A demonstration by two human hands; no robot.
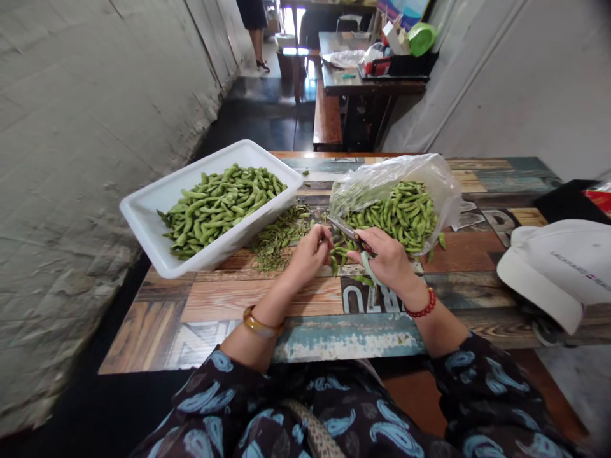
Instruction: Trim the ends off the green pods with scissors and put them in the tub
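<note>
My right hand [386, 256] is closed round a pair of scissors [348, 230] with pale green handles, blades pointing up and left. Just left of the blades, my left hand [312, 253] is closed in a pinch; what its fingertips hold is too small to make out. Several loose green pods [363, 280] lie between and under the hands. Beyond my right hand, a clear plastic bag [443, 184] lies open with many pods [405, 213] in it. At the left stands a white tub [143, 219] with a heap of pods [224, 203]. Trimmed scraps [277, 245] lie beside the tub.
The patchwork wooden table [262, 292] carries a white cap [558, 267] at the right, near a black item [563, 202]. Behind are a bench [327, 117] and another table [334, 48] with a green container [422, 39]. A person's legs [256, 48] show at the back.
</note>
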